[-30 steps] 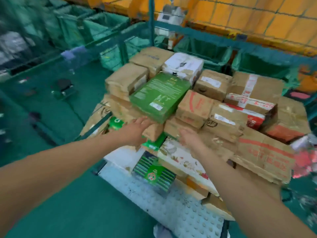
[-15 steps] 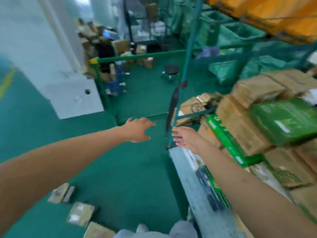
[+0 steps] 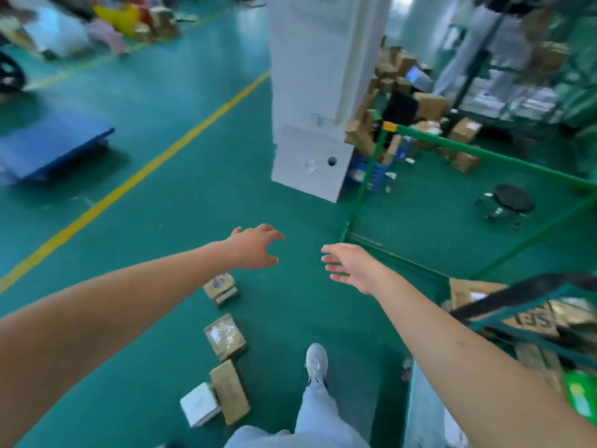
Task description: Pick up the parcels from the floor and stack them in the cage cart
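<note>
View swung floorward; hands [image 3: 255, 247] outstretched, empty.

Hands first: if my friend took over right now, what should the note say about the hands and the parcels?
Left hand and right hand: both open, holding nothing, out over the green floor.
Four parcels on the floor: three brown boxes and a white box.
Cage cart at right already holds parcels.
Left: pick up those four and stack them.
</note>
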`<state>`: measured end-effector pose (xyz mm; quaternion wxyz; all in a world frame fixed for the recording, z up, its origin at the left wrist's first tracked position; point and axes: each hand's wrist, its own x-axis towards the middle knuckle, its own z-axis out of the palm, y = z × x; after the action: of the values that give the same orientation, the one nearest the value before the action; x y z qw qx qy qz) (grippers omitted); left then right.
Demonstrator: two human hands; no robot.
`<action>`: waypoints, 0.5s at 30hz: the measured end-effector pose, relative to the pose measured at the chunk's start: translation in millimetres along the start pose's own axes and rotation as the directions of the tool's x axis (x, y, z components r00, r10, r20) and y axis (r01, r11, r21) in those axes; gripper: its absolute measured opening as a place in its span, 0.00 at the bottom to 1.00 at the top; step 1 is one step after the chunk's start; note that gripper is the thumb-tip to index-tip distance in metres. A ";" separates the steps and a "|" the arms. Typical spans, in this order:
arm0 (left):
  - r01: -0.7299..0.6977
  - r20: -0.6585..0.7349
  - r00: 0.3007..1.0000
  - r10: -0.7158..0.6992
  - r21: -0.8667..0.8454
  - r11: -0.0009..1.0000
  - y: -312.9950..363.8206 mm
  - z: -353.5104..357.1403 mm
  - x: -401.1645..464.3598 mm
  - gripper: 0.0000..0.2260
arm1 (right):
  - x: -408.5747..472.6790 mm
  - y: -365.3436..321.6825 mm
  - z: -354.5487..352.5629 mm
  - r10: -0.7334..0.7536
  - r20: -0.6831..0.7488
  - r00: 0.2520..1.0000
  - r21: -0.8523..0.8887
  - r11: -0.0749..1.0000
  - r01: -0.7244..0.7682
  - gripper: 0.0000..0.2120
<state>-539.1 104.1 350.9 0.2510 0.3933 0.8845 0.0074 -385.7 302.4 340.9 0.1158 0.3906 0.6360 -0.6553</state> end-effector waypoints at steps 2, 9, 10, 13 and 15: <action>0.070 -0.004 0.998 -0.070 -0.036 0.997 -26.9 -1.7 3.8 0.29 | 27.7 -16.7 16.4 0.007 0.052 0.999 -0.041 0.999 -0.005 0.14; 0.319 0.039 0.948 -0.317 -0.138 0.938 -103.2 -16.9 33.7 0.28 | 131.5 -78.7 57.9 0.033 0.251 0.967 -0.184 0.983 0.015 0.14; 0.348 0.046 0.938 -0.345 -0.145 0.926 -109.8 -20.5 38.9 0.28 | 145.0 -87.5 61.1 0.036 0.274 0.961 -0.203 0.979 0.021 0.14; 0.462 0.080 0.887 -0.455 -0.167 0.871 -133.2 -27.6 52.9 0.28 | 189.6 -113.9 73.8 0.070 0.340 0.938 -0.252 0.968 0.019 0.13; 0.518 0.105 0.856 -0.507 -0.184 0.835 -145.4 -28.0 62.8 0.28 | 216.7 -125.9 81.7 0.098 0.373 0.923 -0.277 0.961 0.010 0.13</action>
<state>-687.8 52.8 317.3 0.3058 0.1142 0.9450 0.0213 -641.8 322.3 282.3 0.3054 0.2494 0.6766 -0.6218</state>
